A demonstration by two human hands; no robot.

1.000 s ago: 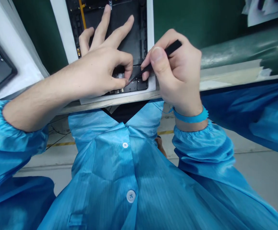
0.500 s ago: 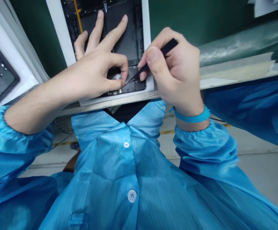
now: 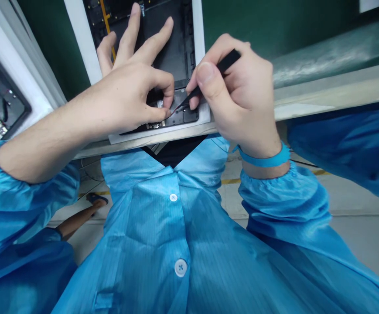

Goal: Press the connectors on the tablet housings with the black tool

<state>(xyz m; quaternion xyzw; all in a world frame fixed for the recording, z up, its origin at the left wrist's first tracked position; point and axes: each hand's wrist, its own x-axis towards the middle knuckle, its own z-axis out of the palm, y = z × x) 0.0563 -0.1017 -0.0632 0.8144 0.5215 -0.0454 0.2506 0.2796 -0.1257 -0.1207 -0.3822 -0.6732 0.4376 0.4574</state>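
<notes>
An opened black electronic device [image 3: 176, 48] lies in front of me, its inner parts bare and an orange ribbon cable [image 3: 107, 18] along its left side. Over its lower part, my left hand [image 3: 132, 89] pinches thumb and index finger together, while the other fingers spread across the casing. A thin reddish wire [image 3: 175, 110] shows at that pinch; its far end is too small to follow. Held like a pen, black tweezers [image 3: 229, 61] sit in my right hand [image 3: 241, 100], with the tip at the wire, close beside my left fingertips.
Under the device is a white sheet or tray [image 3: 199, 43] on the green work surface [image 3: 238, 22]. Another opened black device [image 3: 2, 102] lies at the left. The table edge [image 3: 163, 140] runs close to my body. Blue-clothed people are nearby; a co-worker's leg [image 3: 78, 221] shows below left.
Both hands keep almost the same hold and place. My left outer fingers have lifted and spread slightly. Below left, more of a co-worker's leg has come into view.
</notes>
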